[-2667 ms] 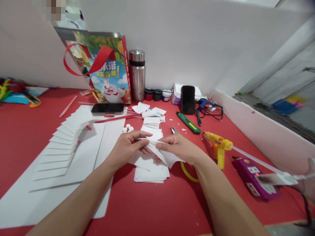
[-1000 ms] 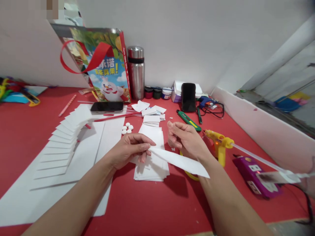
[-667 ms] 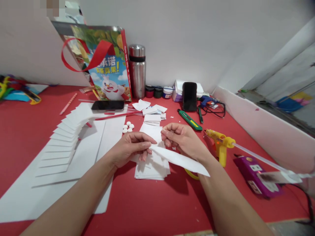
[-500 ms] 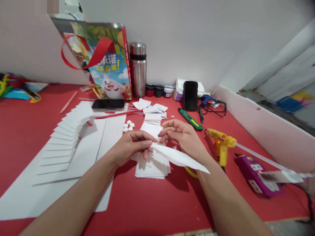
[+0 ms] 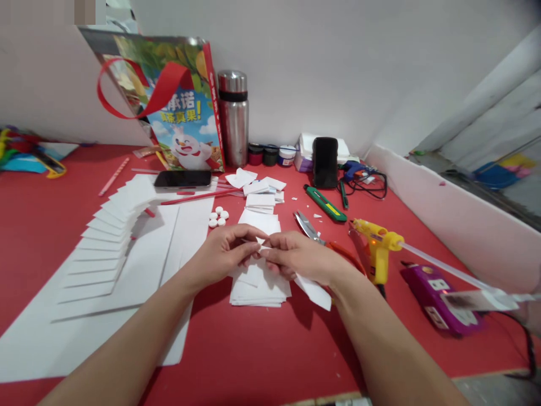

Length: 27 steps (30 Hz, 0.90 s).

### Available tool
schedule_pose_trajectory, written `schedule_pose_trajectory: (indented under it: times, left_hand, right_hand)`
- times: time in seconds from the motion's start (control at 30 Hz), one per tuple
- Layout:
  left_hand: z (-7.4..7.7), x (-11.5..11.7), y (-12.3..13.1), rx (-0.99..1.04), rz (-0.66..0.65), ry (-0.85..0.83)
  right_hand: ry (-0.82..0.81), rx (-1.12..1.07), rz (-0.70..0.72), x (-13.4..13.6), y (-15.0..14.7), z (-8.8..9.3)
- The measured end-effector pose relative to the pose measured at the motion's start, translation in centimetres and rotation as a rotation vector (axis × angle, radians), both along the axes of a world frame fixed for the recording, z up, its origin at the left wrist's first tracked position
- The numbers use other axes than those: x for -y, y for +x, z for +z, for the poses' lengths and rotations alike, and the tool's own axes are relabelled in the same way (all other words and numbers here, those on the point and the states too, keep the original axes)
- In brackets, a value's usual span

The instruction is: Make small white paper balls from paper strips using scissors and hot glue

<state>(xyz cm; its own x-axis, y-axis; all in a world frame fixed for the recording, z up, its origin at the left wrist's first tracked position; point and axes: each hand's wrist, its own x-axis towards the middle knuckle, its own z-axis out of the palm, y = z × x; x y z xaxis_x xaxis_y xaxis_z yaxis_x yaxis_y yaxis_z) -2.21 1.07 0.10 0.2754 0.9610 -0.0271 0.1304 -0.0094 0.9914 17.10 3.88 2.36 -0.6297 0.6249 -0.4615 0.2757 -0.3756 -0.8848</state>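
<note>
Both hands meet over a stack of white paper pieces [image 5: 260, 296] at the middle of the table. My left hand [image 5: 228, 254] pinches one end of a white paper strip [image 5: 313, 292] between thumb and forefinger. My right hand [image 5: 298, 256] grips the same strip close by, fingertips nearly touching the left ones. The strip's wide end sticks out below the right palm; its middle is hidden by that hand. Scissors [image 5: 307, 225] with orange handles lie just beyond the right hand, partly covered by the wrist.
A stepped fan of white card [image 5: 99, 248] stands on a white sheet [image 5: 169, 332] at left. White discs [image 5: 218, 216] lie beside the stack. At right are a green cutter [image 5: 325, 204], a yellow glue gun [image 5: 378, 248] and a purple power strip [image 5: 442, 299]. A steel flask [image 5: 234, 124] stands behind.
My right hand has moved left and down and closed on the strip beside the left fingers. The strip's free end has swung lower, and the scissors have come into view.
</note>
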Motion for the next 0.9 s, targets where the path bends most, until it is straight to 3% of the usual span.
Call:
schedule_pose_trajectory:
  times: [0.17, 0.27, 0.33, 0.4, 0.57, 0.73, 0.9]
  left_hand:
    - [0.2, 0.3, 0.3, -0.142, 0.041, 0.270]
    - [0.2, 0.3, 0.5, -0.118, 0.078, 0.287]
    - [0.0, 0.1, 0.6, 0.014, 0.144, 0.157]
    - [-0.2, -0.2, 0.5, 0.176, 0.173, -0.071]
    - [-0.4, -0.4, 0.1, 0.350, -0.085, -0.626]
    - [-0.1, -0.2, -0.4, 0.432, -0.261, -0.782]
    - [-0.1, -0.4, -0.9, 0.482, -0.279, -0.781]
  right_hand:
    - [-0.026, 0.001, -0.033, -0.1, 0.1, 0.1]
    - [-0.028, -0.023, -0.035, -0.1, 0.2, 0.3]
    - [0.066, -0.015, -0.046, -0.2, 0.2, 0.4]
    - [0.286, 0.031, -0.043, -0.3, 0.3, 0.4]
    - [0.877, 0.201, 0.112, 0.2, 0.4, 0.5]
    - [1.104, 0.296, 0.222, 0.8, 0.3, 0.4]
    - [1.176, 0.439, 0.280, 0.8, 0.2, 0.3]
